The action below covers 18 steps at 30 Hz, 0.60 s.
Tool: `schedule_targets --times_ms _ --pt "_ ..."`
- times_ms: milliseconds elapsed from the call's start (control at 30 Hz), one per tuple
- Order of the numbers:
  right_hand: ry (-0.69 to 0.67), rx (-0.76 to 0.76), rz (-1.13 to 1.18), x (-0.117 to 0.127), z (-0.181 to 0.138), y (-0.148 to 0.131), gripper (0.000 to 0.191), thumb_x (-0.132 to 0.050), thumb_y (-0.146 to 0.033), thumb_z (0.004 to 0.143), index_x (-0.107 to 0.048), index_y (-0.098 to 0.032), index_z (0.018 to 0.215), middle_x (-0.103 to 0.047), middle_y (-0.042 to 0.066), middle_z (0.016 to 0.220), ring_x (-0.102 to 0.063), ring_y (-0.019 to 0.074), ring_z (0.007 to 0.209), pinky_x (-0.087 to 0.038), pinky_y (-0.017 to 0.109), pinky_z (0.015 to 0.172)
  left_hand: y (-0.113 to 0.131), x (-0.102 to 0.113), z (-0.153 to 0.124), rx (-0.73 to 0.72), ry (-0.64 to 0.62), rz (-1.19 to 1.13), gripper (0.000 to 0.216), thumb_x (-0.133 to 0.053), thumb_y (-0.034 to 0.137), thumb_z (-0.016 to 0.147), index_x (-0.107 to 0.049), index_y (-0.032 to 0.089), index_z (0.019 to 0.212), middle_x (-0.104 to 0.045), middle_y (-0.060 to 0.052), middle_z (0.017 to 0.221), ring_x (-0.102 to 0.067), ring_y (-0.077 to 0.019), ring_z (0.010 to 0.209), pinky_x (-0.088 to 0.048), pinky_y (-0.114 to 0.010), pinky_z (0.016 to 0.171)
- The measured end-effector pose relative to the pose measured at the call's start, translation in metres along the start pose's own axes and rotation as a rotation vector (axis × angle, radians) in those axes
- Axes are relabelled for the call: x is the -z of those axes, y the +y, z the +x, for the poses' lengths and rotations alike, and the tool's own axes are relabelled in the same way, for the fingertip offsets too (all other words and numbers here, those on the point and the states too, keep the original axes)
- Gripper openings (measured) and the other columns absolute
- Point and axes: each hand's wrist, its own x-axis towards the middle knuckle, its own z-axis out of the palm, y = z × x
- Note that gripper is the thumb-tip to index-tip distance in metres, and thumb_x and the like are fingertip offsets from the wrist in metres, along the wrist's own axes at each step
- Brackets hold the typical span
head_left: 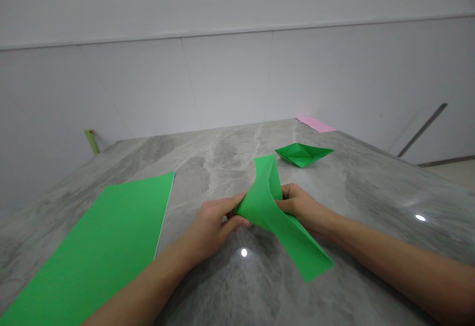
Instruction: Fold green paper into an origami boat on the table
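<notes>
A partly folded sheet of green paper (265, 202) is held between my two hands, just over the marbled tabletop. My left hand (218, 222) pinches its left corner between thumb and fingers. On the other side, my right hand (300, 205) grips the paper, with some fingers hidden in or behind the fold. One flap stands up and away from me, while a long strip slants down to the right toward me. Beyond my right hand lies a folded green paper boat (304, 154), pointed at both ends.
A stack of flat green paper (107, 237) lies on the left of the grey marbled table (208, 163). At the far right edge rests a pink sheet (316, 124). A pale green tube-like object (92, 141) stands beyond the far left corner, and a white wall (222, 78) rises behind.
</notes>
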Motion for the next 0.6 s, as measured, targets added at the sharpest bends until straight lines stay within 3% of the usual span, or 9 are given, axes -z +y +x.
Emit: schedule_targets --times_ms 300,600 --pt "0.001 -0.001 -0.093 0.0018 0.0011 0.0002 0.026 -0.084 -0.033 0.057 -0.074 -0.014 0.07 -0.065 -0.001 0.053 -0.052 0.0102 0.042 -0.039 0.022 0.042 0.0017 0.0002 0.0021 0.027 0.015 0.08 0.021 -0.061 0.021 0.089 -0.076 0.023 0.103 -0.068 0.002 0.061 -0.064 -0.0148 0.059 -0.047 -0.024 0.064" --pt "-0.004 0.033 -0.057 -0.0001 -0.0019 0.0029 0.028 -0.084 -0.034 0.061 -0.076 -0.013 0.078 -0.069 0.001 0.062 -0.057 0.0111 0.051 -0.041 0.022 0.047 0.0003 0.0005 0.0011 0.014 0.033 0.073 0.021 -0.059 0.018 0.089 -0.076 0.021 0.101 -0.072 0.003 0.061 -0.066 -0.0124 0.056 -0.05 -0.021 0.062"
